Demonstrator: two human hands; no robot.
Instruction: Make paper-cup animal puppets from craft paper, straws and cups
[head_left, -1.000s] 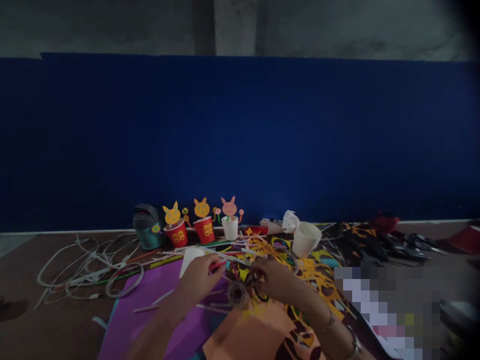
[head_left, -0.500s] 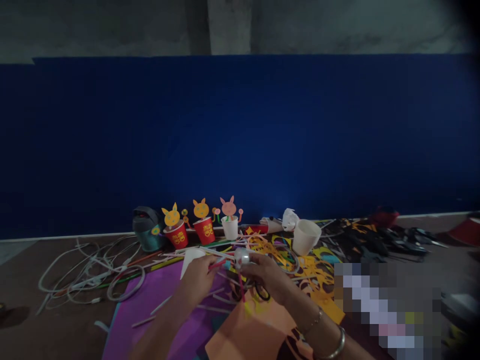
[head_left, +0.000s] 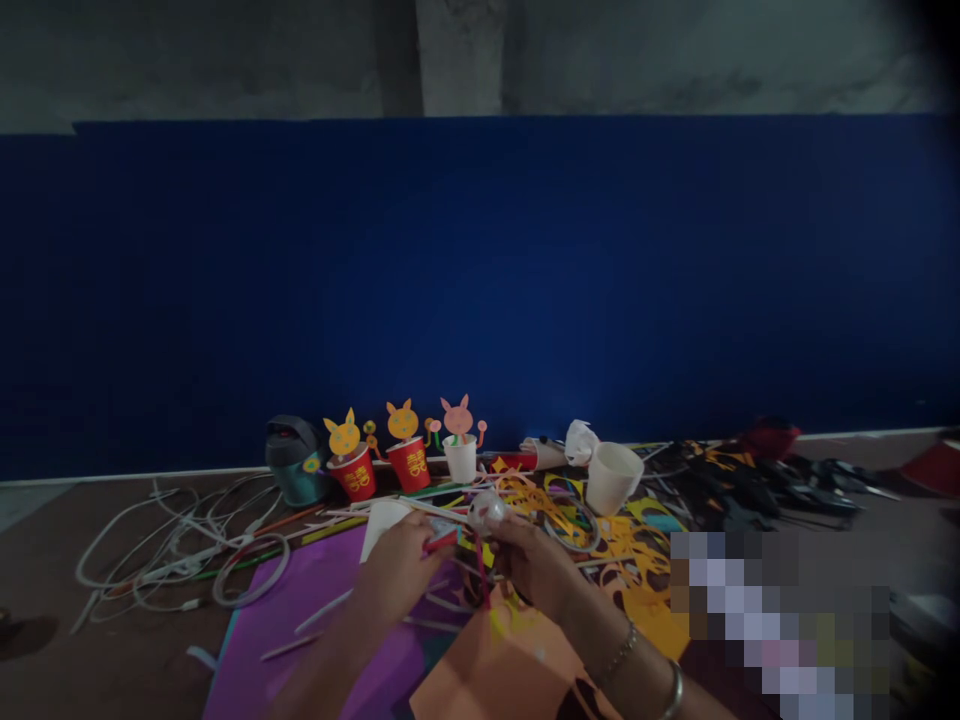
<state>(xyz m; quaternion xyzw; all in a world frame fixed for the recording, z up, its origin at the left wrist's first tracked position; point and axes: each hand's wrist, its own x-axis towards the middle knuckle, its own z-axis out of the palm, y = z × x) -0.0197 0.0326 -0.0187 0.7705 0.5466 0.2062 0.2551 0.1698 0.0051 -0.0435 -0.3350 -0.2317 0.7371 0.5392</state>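
Note:
My left hand (head_left: 401,560) is closed in a pinch on a short red strip (head_left: 441,541), whose exact kind I cannot make out. Close beside it, my right hand (head_left: 529,560) grips a small, round, whitish shiny object (head_left: 487,512); its kind is unclear. A thin pink strip (head_left: 482,575) hangs down below that object. Under both hands lie a purple sheet (head_left: 300,610) and an orange sheet (head_left: 495,670). A white paper piece (head_left: 382,522) is just behind my left hand.
Two red cups (head_left: 409,465) and a white cup (head_left: 460,462) bear paper animal heads. A larger white cup (head_left: 613,478) stands to the right among yellow paper scraps (head_left: 630,545). White cables (head_left: 172,540) tangle at left near a teal container (head_left: 296,475). Black tools (head_left: 795,490) lie right.
My right hand has turned slightly, and the round object tilts with it. The black loop seen below that hand is now hidden. My left hand stays nearly in place with the red strip.

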